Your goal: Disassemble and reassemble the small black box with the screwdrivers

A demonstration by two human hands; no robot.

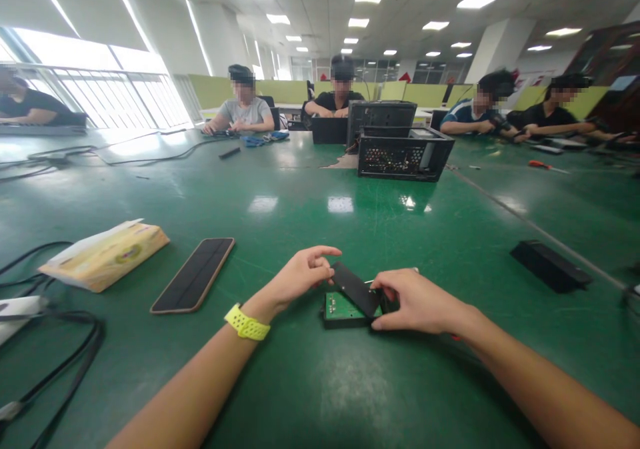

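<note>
My left hand (303, 275) pinches the black cover (356, 290) tilted over the green board (341, 307) on the tabletop (320, 222); right hand (417, 301) grips the case beside it; I'd lift evenly, without prying

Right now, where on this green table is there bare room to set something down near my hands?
Bare green table lies in front of the small open device that both the left hand and right hand hold, and beyond it toward the black computer case. Another patch separates the right hand from the black cover. The left is crowded: phone, tissue pack, cables.
</note>
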